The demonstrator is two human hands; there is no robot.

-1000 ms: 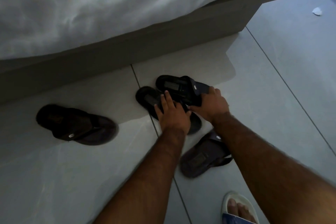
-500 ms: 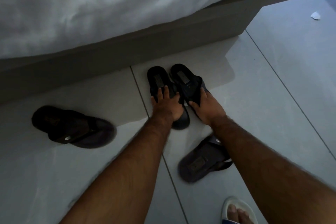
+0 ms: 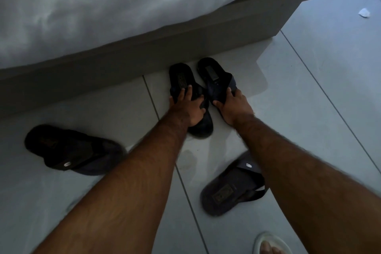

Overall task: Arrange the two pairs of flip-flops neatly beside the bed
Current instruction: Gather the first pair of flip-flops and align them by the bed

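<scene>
Two black flip-flops lie side by side on the tiled floor, their far ends close to the bed base (image 3: 127, 64). My left hand (image 3: 188, 109) grips the left black flip-flop (image 3: 181, 79) over its strap. My right hand (image 3: 235, 105) grips the right black flip-flop (image 3: 212, 72) at its strap. A dark flip-flop (image 3: 72, 150) lies alone at the left, angled across the floor. Another dark flip-flop (image 3: 228, 187) with a small white logo lies near my right forearm, which hides part of it.
White bedding (image 3: 103, 6) hangs over the bed base along the top. A scrap of white paper (image 3: 363, 13) lies on the floor at the far right. My foot in a white sandal (image 3: 270, 243) shows at the bottom right. Grey floor tiles stretch to the right.
Both hands have pushed the black pair away from me, towards the bed base, and turned the two flip-flops parallel. The two other flip-flops have not moved on the floor.
</scene>
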